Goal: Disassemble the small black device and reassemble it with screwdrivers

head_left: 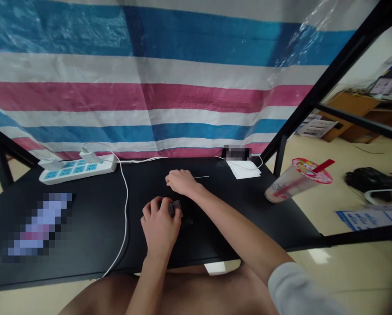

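My left hand [161, 225] rests on the black table [93, 227], fingers curled round a small dark object [175, 208] that I cannot name. Just beyond it, my right hand [181, 181] is closed in a pinch. A thin, pale needle-like rod [201, 176] sticks out to the right of this hand, low over the tabletop. The two hands lie close together near the middle of the table, the right one farther from me.
A white power strip [77, 169] with blue sockets lies at the back left, its white cable [126, 205] running toward me. White paper [244, 169] lies at the back right. A plastic drink cup [294, 180] with a red straw stands at the right edge. A striped tarp [150, 78] hangs behind.
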A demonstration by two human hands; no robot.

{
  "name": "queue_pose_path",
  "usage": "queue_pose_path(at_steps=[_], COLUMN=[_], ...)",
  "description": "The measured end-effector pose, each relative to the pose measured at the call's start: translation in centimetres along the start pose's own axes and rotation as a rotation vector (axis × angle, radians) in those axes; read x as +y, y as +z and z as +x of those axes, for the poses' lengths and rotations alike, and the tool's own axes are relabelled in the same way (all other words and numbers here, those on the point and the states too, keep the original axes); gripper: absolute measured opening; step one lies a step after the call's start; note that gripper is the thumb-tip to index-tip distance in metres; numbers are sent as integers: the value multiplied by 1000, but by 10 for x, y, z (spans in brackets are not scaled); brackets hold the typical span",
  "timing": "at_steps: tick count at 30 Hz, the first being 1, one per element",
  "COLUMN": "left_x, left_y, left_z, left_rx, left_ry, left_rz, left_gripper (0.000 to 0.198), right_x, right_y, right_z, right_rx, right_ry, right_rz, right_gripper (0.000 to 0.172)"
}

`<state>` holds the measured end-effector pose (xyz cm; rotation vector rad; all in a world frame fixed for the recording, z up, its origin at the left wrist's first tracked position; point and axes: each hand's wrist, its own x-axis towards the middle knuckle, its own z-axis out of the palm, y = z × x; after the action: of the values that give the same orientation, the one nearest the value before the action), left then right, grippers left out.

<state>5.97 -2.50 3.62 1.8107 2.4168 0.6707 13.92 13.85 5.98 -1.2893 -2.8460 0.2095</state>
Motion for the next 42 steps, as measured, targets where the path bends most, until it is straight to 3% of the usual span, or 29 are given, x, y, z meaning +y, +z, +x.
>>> queue_pose_path(at_steps=[14,20,23,25,29,33,37,42], left_x=[2,-9,-16,-18,-13,-5,-2,-3], left_y=[-3,6,12,12,7,1,1,6], left_z=[0,4,8,10,10,5,1,-1], left_rx=[-18,-4,6,11,-22,-83,-99,-93], left_ry=[-16,-1,18,28,51,8,4,0], left_rz=[-21,-131,-213,-248,-260,-222,-212,-194], left_gripper=[24,21,21,21,21,28,31,32], right_x=[-6,14,25,26,10,-16,-34,-43], right_y=[-11,-39,-52,-54,-36,-4,15,17], right_z=[2,-19,-40,-61,-108,-145,-164,-170], right_rx=[-36,3,-75,-154,-212,-103,34,116], right_ry=[27,205,254,304,502,707,828,899], right_rz=[81,368,603,782,1087,1291,1389,1396], right_gripper=[26,20,9,11,13,20,24,19])
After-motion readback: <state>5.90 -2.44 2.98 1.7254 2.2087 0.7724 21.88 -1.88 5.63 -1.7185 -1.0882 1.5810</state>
